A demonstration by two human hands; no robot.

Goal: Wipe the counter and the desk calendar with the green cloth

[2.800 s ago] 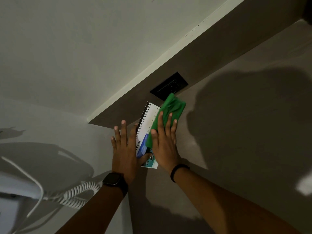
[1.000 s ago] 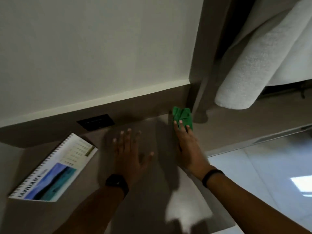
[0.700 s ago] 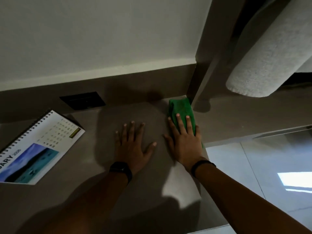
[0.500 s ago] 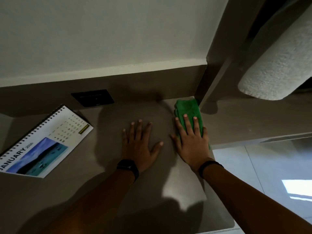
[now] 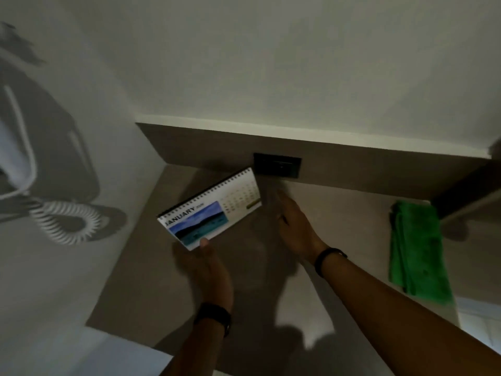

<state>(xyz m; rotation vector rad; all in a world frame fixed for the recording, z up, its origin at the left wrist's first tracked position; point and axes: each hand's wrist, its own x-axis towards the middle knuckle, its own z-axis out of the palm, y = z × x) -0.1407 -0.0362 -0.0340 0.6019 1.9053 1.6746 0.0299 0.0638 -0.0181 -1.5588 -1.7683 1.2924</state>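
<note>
The desk calendar point(image 5: 211, 210), spiral-bound and showing JANUARY with a blue sea photo, is lifted off the brown counter point(image 5: 151, 280). My left hand point(image 5: 210, 264) holds it by its near bottom edge, thumb on the front. To the calendar's right hovers my right hand point(image 5: 294, 223), fingers straight and empty, close to the calendar's right edge; I cannot tell whether it touches it. The green cloth point(image 5: 416, 249) lies by itself on the counter's right end, apart from both hands.
A black wall socket point(image 5: 277, 165) sits in the brown backsplash just behind the calendar. At the left, a white wall-mounted device point(image 5: 16, 158) hangs with a coiled cord point(image 5: 67, 221). The counter's front edge runs near the bottom, pale floor below it.
My right hand has let go of the green cloth and moved left to the calendar. My left hand left the counter and picked the calendar up. The view swung left.
</note>
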